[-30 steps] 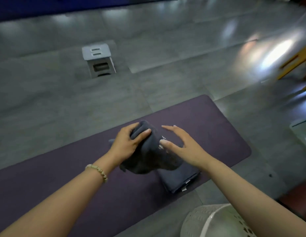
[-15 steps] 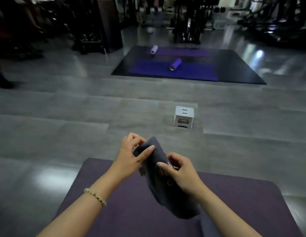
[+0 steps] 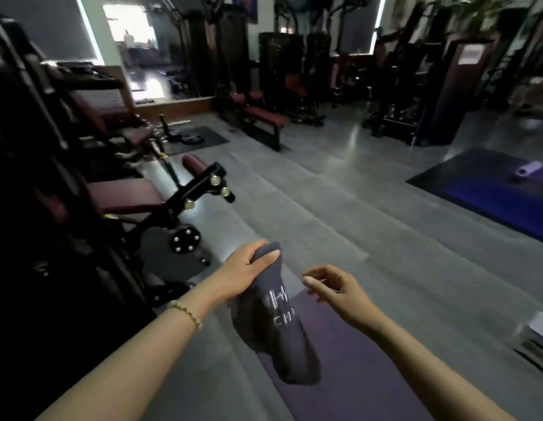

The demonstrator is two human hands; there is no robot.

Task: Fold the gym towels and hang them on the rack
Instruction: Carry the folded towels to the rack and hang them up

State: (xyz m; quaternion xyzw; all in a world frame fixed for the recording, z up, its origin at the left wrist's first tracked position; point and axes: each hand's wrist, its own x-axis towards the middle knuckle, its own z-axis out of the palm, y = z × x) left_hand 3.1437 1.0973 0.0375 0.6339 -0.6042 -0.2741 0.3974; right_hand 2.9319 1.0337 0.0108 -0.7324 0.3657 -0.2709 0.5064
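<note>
Just left of the purple mat [image 3: 349, 360], a black leg machine [image 3: 161, 208] crowds that side. Beyond the mat, grey floor [image 3: 355, 226] runs open to a far bench [image 3: 264, 117]. Right of the mat, open floor reaches a pale blurred object [image 3: 537, 332]. Over the mat a towel [image 3: 282, 329] hangs from the left hand [image 3: 246, 275].

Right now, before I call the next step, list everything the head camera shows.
towel: one, dark grey with white print, hanging from the left hand above the purple mat
purple mat: one, purple, on the floor below the towel
leg machine: one, black with maroon pads, left side
bench: one, maroon, far centre
far mat: one, black and blue, far right
roll: one, pale purple, on the far mat
stool: one, pale grey, right edge, cut off
bracelet: one, pale beads, left wrist
left hand: grips the towel's top
right hand: loosely curled, holds nothing
</note>
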